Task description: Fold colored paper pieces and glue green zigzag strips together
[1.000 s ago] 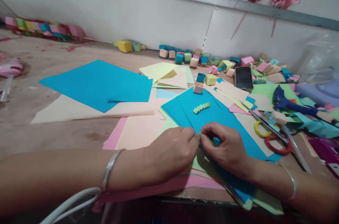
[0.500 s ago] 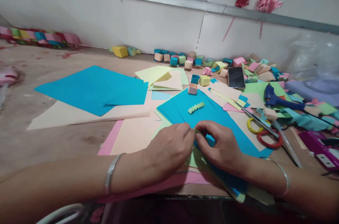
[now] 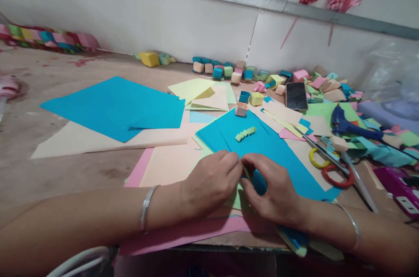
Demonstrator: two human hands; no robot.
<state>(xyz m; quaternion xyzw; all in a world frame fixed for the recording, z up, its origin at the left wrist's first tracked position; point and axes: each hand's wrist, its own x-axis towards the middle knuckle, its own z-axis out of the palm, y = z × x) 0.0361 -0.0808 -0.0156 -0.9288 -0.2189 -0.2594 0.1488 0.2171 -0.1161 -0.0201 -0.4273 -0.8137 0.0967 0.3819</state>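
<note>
My left hand (image 3: 212, 183) and my right hand (image 3: 270, 187) meet over a stack of blue paper (image 3: 284, 161) near the table's front edge. Between their fingertips is a small strip of green paper (image 3: 247, 173), mostly hidden by the fingers. The left fingers are curled closed at its near end. On the right, thumb and forefinger form a loop around the strip. Just beyond the hands, a pleated light-green paper strip (image 3: 245, 133) lies on the blue sheets. A small open peach paper box (image 3: 241, 109) sits at the stack's far corner.
Scissors (image 3: 337, 174) with red and yellow handles lie to the right, near a blue glue gun (image 3: 343, 124) and a phone (image 3: 296, 96). Large blue sheet (image 3: 114, 109) at left. Folded paper cubes (image 3: 218, 72) line the wall. A magenta power strip (image 3: 397, 189) is at far right.
The right thumb has dropped away from the forefinger, widening the loop and showing more of the green strip. The left hand stays at the same spot. The view has shifted slightly.
</note>
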